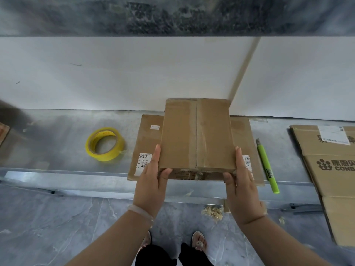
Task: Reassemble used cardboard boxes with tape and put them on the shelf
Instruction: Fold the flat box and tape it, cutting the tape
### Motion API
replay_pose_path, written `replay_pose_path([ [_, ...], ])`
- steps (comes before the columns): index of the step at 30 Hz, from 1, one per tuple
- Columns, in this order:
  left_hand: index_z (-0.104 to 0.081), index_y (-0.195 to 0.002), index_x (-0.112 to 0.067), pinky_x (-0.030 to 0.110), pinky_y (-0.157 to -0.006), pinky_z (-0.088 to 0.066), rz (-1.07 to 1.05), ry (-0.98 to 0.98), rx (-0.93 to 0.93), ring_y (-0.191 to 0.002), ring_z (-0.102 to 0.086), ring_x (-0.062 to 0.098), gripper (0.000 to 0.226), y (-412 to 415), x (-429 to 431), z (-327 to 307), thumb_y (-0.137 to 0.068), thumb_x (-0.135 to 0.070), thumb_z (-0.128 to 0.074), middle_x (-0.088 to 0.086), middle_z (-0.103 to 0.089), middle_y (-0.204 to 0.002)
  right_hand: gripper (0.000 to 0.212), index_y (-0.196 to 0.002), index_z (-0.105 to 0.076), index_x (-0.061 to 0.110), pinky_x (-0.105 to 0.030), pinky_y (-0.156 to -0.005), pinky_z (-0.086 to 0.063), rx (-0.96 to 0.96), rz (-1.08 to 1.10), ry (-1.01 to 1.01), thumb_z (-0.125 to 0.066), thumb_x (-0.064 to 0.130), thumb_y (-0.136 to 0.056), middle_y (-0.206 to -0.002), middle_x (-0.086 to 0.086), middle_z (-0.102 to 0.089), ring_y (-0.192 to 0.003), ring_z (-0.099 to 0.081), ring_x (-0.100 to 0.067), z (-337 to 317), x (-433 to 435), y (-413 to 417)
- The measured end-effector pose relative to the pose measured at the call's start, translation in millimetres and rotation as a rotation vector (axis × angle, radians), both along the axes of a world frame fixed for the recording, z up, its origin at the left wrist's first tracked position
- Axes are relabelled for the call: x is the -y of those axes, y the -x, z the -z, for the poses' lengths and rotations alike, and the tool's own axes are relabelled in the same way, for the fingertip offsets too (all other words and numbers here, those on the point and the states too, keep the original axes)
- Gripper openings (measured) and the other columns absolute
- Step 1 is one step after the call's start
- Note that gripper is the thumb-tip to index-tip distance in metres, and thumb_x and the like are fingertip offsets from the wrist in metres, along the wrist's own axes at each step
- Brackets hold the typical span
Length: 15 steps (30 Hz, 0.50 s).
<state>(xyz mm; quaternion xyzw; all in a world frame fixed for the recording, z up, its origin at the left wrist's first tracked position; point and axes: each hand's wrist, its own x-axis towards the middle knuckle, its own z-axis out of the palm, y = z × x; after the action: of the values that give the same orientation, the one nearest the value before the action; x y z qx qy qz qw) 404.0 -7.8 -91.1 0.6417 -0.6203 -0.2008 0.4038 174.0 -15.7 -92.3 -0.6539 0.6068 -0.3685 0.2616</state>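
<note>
A grey metal surface (57, 135) under a white wall is being used for the work. The taped box (196, 135) is being held over a flattened cardboard sheet (148, 139); whether it is resting on the sheet cannot be told. It is being gripped at its near corners by the left hand (151, 181) and the right hand (241, 181). Being empty, it is likely light and fairly stiff, so edges and corners are being favoured over the dentable panels.
</note>
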Motion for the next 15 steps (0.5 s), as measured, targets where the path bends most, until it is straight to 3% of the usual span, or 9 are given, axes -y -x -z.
replay_pose_path([
  [3,-0.025,-0.152,-0.005,-0.006,-0.088,-0.028,0.021,0.011,0.007,-0.103,-0.041,-0.024,0.068,2,-1,-3,-0.102,-0.051,-0.029,-0.009,-0.049,-0.119,0.063,-0.154,-0.009,0.026,-0.030,-0.108,-0.035,-0.014,-0.023,-0.016,-0.032,0.048,-0.099,-0.148,0.004,-0.038,-0.133,-0.036,-0.010,-1,-1,2],
  [5,-0.022,-0.153,-0.007,-0.005,-0.090,-0.029,0.030,0.003,-0.021,-0.110,-0.039,-0.026,0.070,0,-2,-1,-0.101,-0.054,-0.025,-0.016,-0.048,-0.122,0.064,-0.153,-0.008,0.030,-0.037,-0.108,-0.041,-0.001,-0.027,-0.058,-0.024,0.059,-0.098,-0.148,-0.002,-0.045,-0.129,-0.045,-0.020,-1,-3,4],
  [6,-0.020,-0.153,-0.011,-0.003,-0.093,-0.030,0.032,-0.011,-0.054,-0.114,-0.039,-0.025,0.069,1,-2,0,-0.101,-0.055,-0.024,-0.020,-0.046,-0.128,0.062,-0.152,-0.008,0.032,-0.037,-0.109,-0.041,0.023,-0.018,-0.088,-0.024,0.059,-0.099,-0.149,0.002,-0.045,-0.129,-0.046,-0.018,-2,-4,3],
  [9,-0.011,-0.149,-0.033,0.005,-0.107,-0.026,-0.004,-0.104,-0.267,-0.133,-0.030,-0.017,0.055,11,-4,0,-0.100,-0.048,-0.030,-0.024,-0.030,-0.148,0.054,-0.153,-0.009,0.033,-0.007,-0.109,-0.024,0.194,0.038,-0.182,-0.034,0.031,-0.104,-0.144,0.036,-0.026,-0.131,-0.029,0.020,-5,-7,-9],
  [11,-0.010,-0.145,-0.039,0.005,-0.109,-0.022,-0.038,-0.149,-0.399,-0.137,-0.024,-0.016,0.052,19,-6,-5,-0.099,-0.035,-0.034,-0.027,-0.025,-0.149,0.055,-0.154,-0.009,0.033,0.004,-0.102,-0.016,0.315,0.059,-0.273,-0.033,0.020,-0.107,-0.140,0.042,-0.019,-0.125,-0.018,0.033,-10,-10,-14],
  [13,-0.013,-0.148,-0.037,0.002,-0.106,-0.023,-0.059,-0.229,-0.528,-0.138,-0.025,-0.013,0.051,21,-6,-12,-0.103,-0.029,-0.036,-0.023,-0.026,-0.152,0.054,-0.151,-0.006,0.042,0.001,-0.106,-0.011,0.390,0.051,-0.365,-0.030,0.026,-0.106,-0.138,0.047,-0.014,-0.123,-0.013,0.036,-20,-12,-14],
  [15,-0.018,-0.152,-0.035,0.009,-0.111,-0.024,-0.074,-0.324,-0.632,-0.143,-0.026,0.001,0.050,18,-6,-16,-0.106,-0.031,-0.037,-0.017,-0.028,-0.155,0.049,-0.151,-0.007,0.048,-0.011,-0.112,-0.006,0.467,0.035,-0.477,-0.023,0.035,-0.106,-0.138,0.048,-0.008,-0.129,-0.014,0.029,-30,-9,-9],
])
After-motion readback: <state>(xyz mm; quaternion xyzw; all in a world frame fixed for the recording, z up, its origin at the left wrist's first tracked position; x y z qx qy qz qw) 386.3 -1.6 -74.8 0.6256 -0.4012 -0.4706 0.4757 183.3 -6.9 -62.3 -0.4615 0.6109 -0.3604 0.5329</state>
